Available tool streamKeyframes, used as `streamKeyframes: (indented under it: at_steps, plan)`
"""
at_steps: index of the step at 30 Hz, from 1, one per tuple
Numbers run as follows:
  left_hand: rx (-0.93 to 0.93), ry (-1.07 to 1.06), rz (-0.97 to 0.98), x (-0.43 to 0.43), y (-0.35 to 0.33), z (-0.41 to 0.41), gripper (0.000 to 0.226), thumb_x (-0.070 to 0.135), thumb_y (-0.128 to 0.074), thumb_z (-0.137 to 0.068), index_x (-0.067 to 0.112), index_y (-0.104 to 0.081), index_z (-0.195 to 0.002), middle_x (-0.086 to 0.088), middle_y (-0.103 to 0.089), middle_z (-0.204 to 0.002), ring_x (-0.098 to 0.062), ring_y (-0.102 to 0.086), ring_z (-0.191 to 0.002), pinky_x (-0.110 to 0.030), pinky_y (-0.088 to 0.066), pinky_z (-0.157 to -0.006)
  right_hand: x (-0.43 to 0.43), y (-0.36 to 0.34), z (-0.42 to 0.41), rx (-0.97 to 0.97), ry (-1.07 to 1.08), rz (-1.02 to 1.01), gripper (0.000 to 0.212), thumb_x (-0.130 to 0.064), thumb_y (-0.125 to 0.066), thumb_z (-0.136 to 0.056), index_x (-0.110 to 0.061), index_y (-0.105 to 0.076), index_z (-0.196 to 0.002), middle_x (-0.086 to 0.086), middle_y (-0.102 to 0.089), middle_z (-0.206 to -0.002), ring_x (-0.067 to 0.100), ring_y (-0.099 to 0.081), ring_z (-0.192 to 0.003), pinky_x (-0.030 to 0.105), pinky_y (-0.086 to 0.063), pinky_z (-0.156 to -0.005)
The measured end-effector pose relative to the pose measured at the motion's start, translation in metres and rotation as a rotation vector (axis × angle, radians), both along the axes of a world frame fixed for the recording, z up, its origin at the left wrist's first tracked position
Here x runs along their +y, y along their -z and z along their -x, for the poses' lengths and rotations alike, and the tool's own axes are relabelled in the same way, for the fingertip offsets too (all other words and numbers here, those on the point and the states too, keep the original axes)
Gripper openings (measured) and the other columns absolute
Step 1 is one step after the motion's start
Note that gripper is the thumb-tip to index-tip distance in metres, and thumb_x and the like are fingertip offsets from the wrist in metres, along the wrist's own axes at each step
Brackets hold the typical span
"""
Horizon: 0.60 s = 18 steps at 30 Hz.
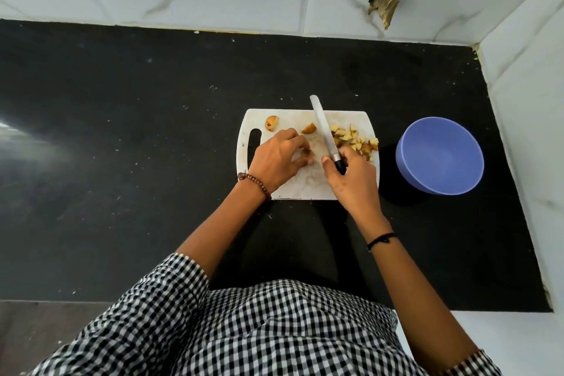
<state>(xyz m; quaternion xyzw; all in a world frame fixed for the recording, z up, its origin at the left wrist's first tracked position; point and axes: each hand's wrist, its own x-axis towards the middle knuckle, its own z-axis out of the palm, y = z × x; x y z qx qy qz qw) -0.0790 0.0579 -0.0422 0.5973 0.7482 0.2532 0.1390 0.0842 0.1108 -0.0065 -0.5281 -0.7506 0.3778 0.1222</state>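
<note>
Knife (324, 128) slants forward, gripped by right hand (351, 175); curled left hand (274, 160) pinches chunk (308, 152).

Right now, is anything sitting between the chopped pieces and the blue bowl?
Nothing visible. Only bare counter lies between the cutting board and the blue bowl. The right hand grips the knife left of the chopped pieces; the left hand holds another piece.

A black counter (122, 131) bears a white cutting board (305, 186) and blue bowl (439, 156).
</note>
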Motion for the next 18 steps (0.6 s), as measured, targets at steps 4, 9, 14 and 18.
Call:
streamKeyframes:
  at_steps: [4,9,14,18]
  plan:
    - [0.038,0.006,-0.014,0.005,0.0,-0.003,0.026,0.037,-0.074,-0.08,0.02,-0.068,-0.099,0.002,-0.062,-0.097,-0.016,-0.058,-0.088,-0.03,-0.05,-0.061,-0.004,0.004,-0.007,0.017,0.032,0.006,0.024,-0.038,-0.06,-0.097,-0.015,-0.06,-0.094,-0.005,-0.059,-0.079,0.011,-0.058,-0.075,0.02,-0.042,-0.061]
    - [-0.025,-0.018,0.021,0.009,-0.001,-0.004,0.029,0.041,-0.074,-0.078,0.019,-0.069,-0.097,0.003,-0.062,-0.095,-0.014,-0.058,-0.085,-0.032,-0.051,-0.063,-0.013,0.008,-0.013,0.052,0.063,0.037,0.027,-0.042,-0.055,-0.099,-0.017,-0.061,-0.105,-0.011,-0.059,-0.086,0.008,-0.058,-0.081,0.021,-0.042,-0.065]
    - [-0.159,-0.011,0.026,0.003,-0.001,-0.003,0.04,0.031,-0.082,-0.071,0.011,-0.069,-0.104,-0.002,-0.062,-0.096,-0.013,-0.059,-0.08,-0.031,-0.053,-0.07,-0.024,0.015,-0.015,0.08,0.049,0.038,0.03,-0.044,-0.049,-0.102,-0.018,-0.059,-0.111,-0.005,-0.064,-0.089,0.007,-0.058,-0.079,0.01,-0.04,-0.059]
    - [-0.183,-0.015,0.005,-0.003,-0.002,-0.001,0.034,0.024,-0.08,-0.075,0.012,-0.07,-0.106,-0.002,-0.064,-0.096,-0.012,-0.062,-0.081,-0.031,-0.055,-0.074,-0.027,0.014,-0.015,0.108,0.047,0.053,0.028,-0.044,-0.046,-0.103,-0.02,-0.058,-0.112,-0.006,-0.062,-0.084,0.005,-0.059,-0.074,0.008,-0.041,-0.056]
